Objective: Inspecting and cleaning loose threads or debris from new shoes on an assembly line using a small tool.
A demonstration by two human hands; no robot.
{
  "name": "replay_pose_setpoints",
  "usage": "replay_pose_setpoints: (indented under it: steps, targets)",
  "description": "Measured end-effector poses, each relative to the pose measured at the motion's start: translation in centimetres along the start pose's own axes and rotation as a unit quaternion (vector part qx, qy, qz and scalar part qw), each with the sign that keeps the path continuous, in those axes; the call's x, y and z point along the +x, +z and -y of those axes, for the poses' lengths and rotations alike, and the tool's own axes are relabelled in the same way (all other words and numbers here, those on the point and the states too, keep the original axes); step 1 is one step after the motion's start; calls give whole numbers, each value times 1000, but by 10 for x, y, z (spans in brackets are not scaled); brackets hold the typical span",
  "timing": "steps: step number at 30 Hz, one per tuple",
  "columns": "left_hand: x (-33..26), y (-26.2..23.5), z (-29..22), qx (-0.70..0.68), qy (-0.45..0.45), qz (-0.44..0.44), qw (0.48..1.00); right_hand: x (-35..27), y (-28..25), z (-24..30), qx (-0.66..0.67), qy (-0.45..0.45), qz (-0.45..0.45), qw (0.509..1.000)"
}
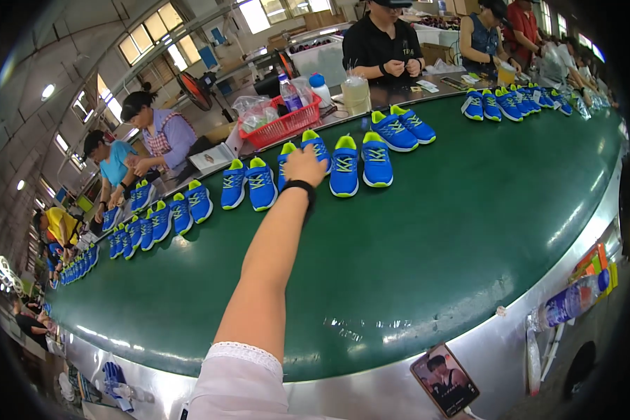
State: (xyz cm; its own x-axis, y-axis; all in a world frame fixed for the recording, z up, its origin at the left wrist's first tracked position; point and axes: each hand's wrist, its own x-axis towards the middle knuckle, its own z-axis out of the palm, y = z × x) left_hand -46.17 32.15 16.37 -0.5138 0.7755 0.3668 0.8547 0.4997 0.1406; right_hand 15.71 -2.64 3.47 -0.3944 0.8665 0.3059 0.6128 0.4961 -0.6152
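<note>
Reaching far across the green belt [427,231], one arm stretches from the near edge with its hand [305,166] on a blue shoe [285,162] with lime lining and laces, in the far row. Which arm this is I cannot tell for sure; it enters from lower left, so I log it as the left hand. A black band sits on its wrist. Fingers are hidden behind the back of the hand, so I cannot tell whether the grip is closed on the shoe or only resting on it. No other hand of the wearer is in view. Position of the shoe: far side of the belt, centre-left, toe pointing near, with its mate [318,148] just right of it. More pairs stand either side, e.g. one pair [360,162] to the right and another [248,183] to the left, all toes toward the near edge, likely so that each pair stays together and laces face up for checking. Rows curve away to the far left and far right along the belt. A red basket [285,124] with bottles stands on the far table beyond the shoes. People work along the far side. Near right: a bottle [570,302] lying on the metal rim [511,343], and a phone [444,379] propped at the near edge.
</note>
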Motion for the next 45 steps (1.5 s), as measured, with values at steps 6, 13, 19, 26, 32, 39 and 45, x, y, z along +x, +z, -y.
replay_pose_setpoints:
  steps: [6,13,19,26,32,39,45]
  targets:
    - [36,70,59,19,5,142,990,-29,-9,-37,-89,225,297,924]
    - [42,82,22,71,-133,187,971,-21,-13,-12,-146,116,136,973]
    - [42,84,-7,131,-149,167,966,-20,-9,-5,-162,174,166,957]
    - [43,92,9,238,-58,119,962,-20,-7,4,-122,200,157,959]
    - [-27,31,22,139,-6,193,971,31,-5,40,-144,32,-26,989]
    - [-218,-81,67,-84,168,219,957,38,-1,39,-24,-10,-60,998]
    - [-403,-195,56,-187,215,314,906,31,1,35,-7,-61,-77,995]
